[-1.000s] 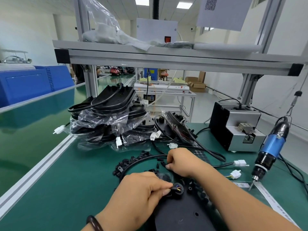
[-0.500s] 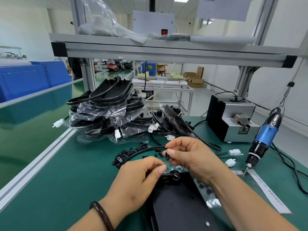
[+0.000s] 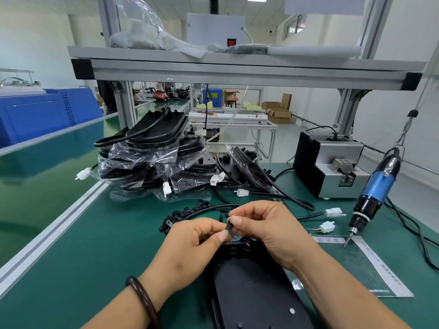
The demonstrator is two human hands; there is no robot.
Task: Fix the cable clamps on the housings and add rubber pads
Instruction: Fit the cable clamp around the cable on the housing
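Nearest us, at 6 o'clock, a black housing (image 3: 249,288) lies flat on the green bench (image 3: 95,245), its far end under the hands. The left hand (image 3: 190,248), w/ a dark bracelet (image 3: 142,300) on the wrist, and the right hand (image 3: 268,231) meet just above that end. Both are curled, thumb & forefinger tips pinching one small black cable clamp (image 3: 229,227) btwn them. The hands block the housing's cable exit, so we can't tell how the wires sit there. At 3 o'clock a printed sheet (image 3: 370,264) lies beside the housing, w/ the blue screwdriver (image 3: 377,191) tip-down at its far corner. Just past the hands at 11 we see a loose heap of clamps (image 3: 183,216) and a black cable (image 3: 213,207); at 2, white connectors (image 3: 333,212). Further out at 11, bagged housings (image 3: 154,157) are stacked; at 1, a screw feeder (image 3: 330,167); overhead at 12, an alu shelf (image 3: 237,67)
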